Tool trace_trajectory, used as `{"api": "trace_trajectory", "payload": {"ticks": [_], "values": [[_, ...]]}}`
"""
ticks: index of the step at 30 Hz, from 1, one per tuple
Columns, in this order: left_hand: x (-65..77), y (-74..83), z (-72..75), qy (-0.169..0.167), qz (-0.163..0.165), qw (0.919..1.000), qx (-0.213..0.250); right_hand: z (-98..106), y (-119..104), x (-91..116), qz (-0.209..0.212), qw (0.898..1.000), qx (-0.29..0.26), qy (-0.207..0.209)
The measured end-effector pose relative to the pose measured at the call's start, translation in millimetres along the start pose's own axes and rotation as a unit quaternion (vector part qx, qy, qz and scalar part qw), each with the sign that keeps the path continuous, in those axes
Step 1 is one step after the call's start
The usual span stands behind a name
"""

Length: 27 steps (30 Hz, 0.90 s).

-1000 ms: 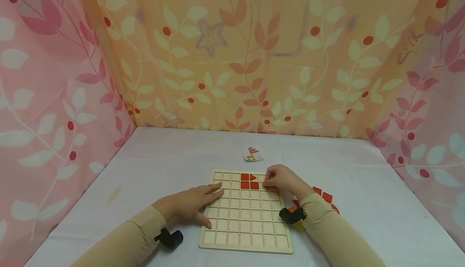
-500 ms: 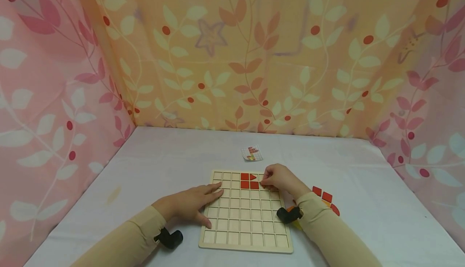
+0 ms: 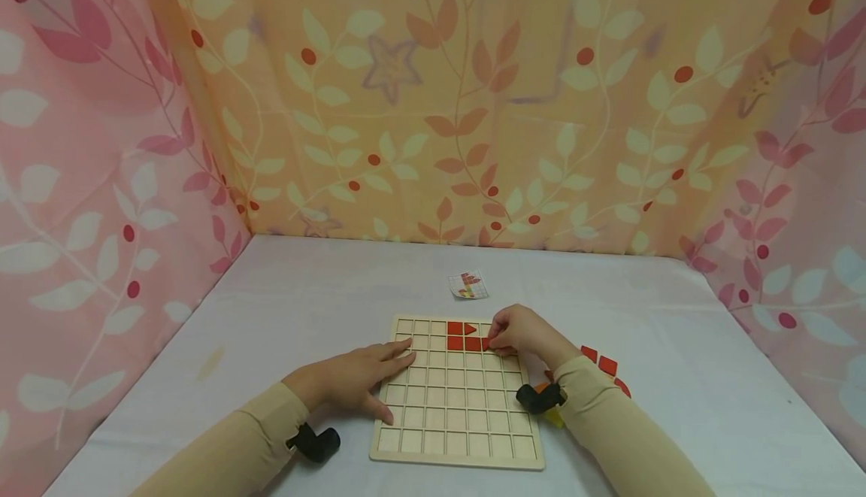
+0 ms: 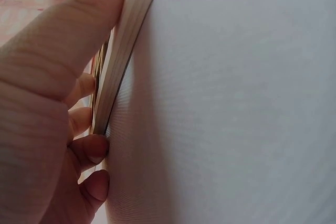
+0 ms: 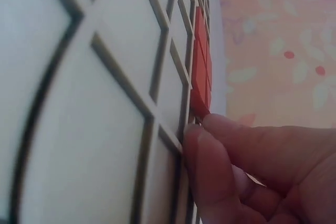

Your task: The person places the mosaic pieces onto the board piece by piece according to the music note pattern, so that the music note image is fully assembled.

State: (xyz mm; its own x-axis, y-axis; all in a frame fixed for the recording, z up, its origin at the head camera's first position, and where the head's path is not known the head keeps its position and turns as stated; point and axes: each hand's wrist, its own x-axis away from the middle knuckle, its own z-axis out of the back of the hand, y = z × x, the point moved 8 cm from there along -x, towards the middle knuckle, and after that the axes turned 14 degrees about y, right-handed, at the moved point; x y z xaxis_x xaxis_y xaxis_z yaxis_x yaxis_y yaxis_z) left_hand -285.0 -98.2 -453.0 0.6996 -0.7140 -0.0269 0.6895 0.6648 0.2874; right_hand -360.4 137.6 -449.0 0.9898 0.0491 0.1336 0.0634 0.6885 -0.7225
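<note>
A light wooden grid board (image 3: 456, 399) lies flat on the table. Red square tiles (image 3: 456, 343) and a red triangle tile (image 3: 470, 328) sit in its two top rows. My right hand (image 3: 524, 329) is at the upper right of the board, thumb and forefinger pinching a small red tile (image 3: 485, 343) in the cell beside the second-row squares. Most of that tile is hidden by the fingertips; in the right wrist view its red edge (image 5: 198, 103) shows right at them. My left hand (image 3: 352, 377) rests spread on the board's left edge, thumb (image 4: 100, 19) along the rim.
Behind the board lies a small picture card (image 3: 468, 285) with a coloured pattern on a grid. Loose red tiles (image 3: 607, 365) and a yellow piece (image 3: 555, 418) lie right of the board, partly under the right forearm. Patterned curtains (image 3: 433, 106) enclose the white table.
My right hand has shifted slightly left, and a red tile now shows at its fingertips, against the second-row squares. The left hand has stayed on the board's edge.
</note>
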Motion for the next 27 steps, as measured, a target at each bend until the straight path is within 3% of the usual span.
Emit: {"api": "trace_trajectory", "payload": {"ticks": [11, 18, 27], "values": [[-0.6, -1.4, -1.4, -0.001, 0.003, 1.0000, -0.004, 7.2, -7.3, 4.8, 0.036, 0.997, 0.068, 0.030], [0.7, -0.3, -0.8, 0.006, -0.005, 1.0000, 0.000, 7.0, -15.8, 6.5, 0.100, 0.988, 0.116, 0.031], [-0.3, -1.0, -0.9, 0.004, -0.011, 0.9999, -0.003, 29.7, -15.0, 15.4, 0.117, 0.989, 0.090, 0.032]]}}
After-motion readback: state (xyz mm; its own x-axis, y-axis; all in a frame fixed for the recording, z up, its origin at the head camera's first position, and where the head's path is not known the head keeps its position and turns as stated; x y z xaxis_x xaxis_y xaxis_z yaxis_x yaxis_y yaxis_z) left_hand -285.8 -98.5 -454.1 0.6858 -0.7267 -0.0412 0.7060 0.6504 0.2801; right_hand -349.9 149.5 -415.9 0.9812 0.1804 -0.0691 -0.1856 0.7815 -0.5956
